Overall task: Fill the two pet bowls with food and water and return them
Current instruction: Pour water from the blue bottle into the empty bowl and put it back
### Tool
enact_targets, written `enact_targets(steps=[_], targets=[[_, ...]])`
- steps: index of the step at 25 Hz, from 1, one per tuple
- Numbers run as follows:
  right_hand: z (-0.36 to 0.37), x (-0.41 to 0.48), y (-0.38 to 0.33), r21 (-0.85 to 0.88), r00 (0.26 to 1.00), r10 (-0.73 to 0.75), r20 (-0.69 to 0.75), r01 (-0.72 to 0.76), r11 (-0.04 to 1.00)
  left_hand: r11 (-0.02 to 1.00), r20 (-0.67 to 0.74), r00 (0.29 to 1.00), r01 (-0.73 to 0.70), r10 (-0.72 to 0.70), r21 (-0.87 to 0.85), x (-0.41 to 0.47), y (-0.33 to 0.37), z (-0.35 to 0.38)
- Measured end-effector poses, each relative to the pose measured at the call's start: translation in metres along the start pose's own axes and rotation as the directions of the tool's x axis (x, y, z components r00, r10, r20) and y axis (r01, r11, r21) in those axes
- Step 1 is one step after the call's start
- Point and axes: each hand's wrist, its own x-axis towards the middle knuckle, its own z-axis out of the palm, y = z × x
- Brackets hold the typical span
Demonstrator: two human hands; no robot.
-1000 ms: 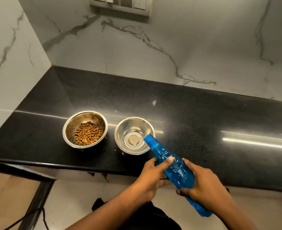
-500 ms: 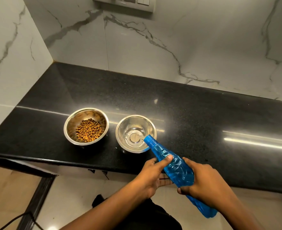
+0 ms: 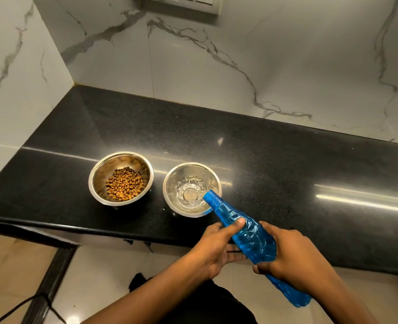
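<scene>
Blue bottle (image 3: 249, 237) tilted, gripped by both hands: left hand (image 3: 213, 250) thumb pressed on top, right hand (image 3: 294, 253) fingers wrapped around; mouth over water bowl (image 3: 191, 189) beyond fingertips; kibble bowl (image 3: 120, 178) beside it

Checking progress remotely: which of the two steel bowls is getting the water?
The right-hand bowl, under the blue bottle mouth, holds water; the left-hand bowl holds brown kibble.

A black speckled countertop (image 3: 286, 164) runs wall to wall — glossy, streaked with light reflections. Behind it rise white marble wall panels (image 3: 216, 66) with grey veins. A switch plate (image 3: 181, 2) sits at the top edge — partly cropped. Below, pale floor tiles (image 3: 10, 265).
</scene>
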Motion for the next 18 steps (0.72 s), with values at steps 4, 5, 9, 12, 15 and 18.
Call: enact_targets(steps=[4, 5, 9, 12, 15, 18], targets=[[-0.0008, 0.0008, 0.0023, -0.014, 1.000, -0.006, -0.001, 0.006, 1.000, 1.000, 0.009, 1.000, 0.008, -0.008, -0.006, 0.0005, 0.0014, -0.0004], [-0.0010, 0.0009, 0.0029, -0.014, 1.000, -0.010, -0.001, 0.010, 1.000, 1.000, 0.010, 1.000, 0.009, -0.009, -0.006, 0.0004, 0.0019, -0.0004], [0.0003, 0.0013, 0.0042, -0.002, 1.000, -0.020, -0.005, 0.020, 1.000, 1.000, 0.009, 1.000, 0.017, -0.017, 0.004, -0.0008, 0.0026, 0.0005], [0.0023, 0.0014, 0.0050, -0.002, 1.000, -0.023, 0.000, 0.023, 1.000, 1.000, 0.011, 1.000, 0.014, -0.015, 0.011, -0.0031, 0.0038, 0.0012], [0.0026, 0.0006, 0.0055, 0.016, 1.000, -0.026, -0.002, 0.026, 1.000, 1.000, 0.008, 1.000, 0.012, -0.012, 0.011, -0.0055, 0.0042, 0.0019], [0.0046, 0.0007, 0.0065, 0.018, 0.999, -0.039, 0.000, 0.039, 0.999, 1.000, 0.002, 1.000, 0.013, -0.013, 0.006, -0.0085, 0.0041, 0.0025]])
